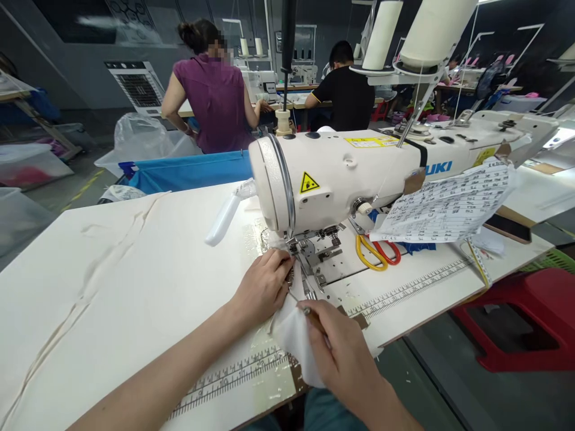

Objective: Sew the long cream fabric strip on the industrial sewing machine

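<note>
A white sewing machine [314,179] stands across the table, its needle area low at the left end. My left hand [265,284] is closed on white fabric [294,335], fingertips right beside the presser foot [296,244]. The cloth runs under the foot and hangs over the table's front edge. My right hand [339,344] is closed around a thin tool that looks like an awl [306,310]; its slim metal shaft points at the cloth near my left fingers. Most of its handle is hidden in my palm.
Yellow- and red-handled scissors [372,254] lie right of the needle plate, below a handwritten paper sheet [442,206]. Ruler tape [233,380] runs along the table [135,287]. A phone [507,227] lies far right, near a red stool [525,317]. Two people sit ahead.
</note>
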`<state>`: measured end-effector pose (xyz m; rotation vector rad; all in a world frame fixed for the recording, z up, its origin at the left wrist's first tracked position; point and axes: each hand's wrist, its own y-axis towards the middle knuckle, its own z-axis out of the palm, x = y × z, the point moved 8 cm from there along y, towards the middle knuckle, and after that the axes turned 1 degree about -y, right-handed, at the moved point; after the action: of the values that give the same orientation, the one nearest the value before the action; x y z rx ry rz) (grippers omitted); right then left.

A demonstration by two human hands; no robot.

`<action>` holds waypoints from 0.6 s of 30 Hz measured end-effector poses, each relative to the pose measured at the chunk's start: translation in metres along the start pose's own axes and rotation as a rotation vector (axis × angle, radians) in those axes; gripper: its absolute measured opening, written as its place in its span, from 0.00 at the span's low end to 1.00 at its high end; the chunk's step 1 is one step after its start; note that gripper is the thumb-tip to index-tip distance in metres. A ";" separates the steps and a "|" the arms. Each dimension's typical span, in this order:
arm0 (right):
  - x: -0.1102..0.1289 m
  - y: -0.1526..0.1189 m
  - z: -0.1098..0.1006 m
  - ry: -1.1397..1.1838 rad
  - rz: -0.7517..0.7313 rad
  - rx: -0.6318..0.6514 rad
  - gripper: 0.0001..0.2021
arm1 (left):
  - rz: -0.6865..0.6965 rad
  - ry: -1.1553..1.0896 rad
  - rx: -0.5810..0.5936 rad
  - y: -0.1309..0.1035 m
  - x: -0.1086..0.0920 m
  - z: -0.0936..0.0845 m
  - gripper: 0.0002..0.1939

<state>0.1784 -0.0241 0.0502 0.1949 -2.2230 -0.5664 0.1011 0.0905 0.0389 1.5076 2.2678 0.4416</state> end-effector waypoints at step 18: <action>-0.018 0.001 -0.008 -0.383 0.102 -0.076 0.17 | -0.418 -0.525 -0.144 0.003 0.049 0.003 0.11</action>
<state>0.1963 -0.0197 0.0425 -0.0734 -2.5562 -0.6747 0.0882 0.1374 0.0306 0.9045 1.9956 0.0692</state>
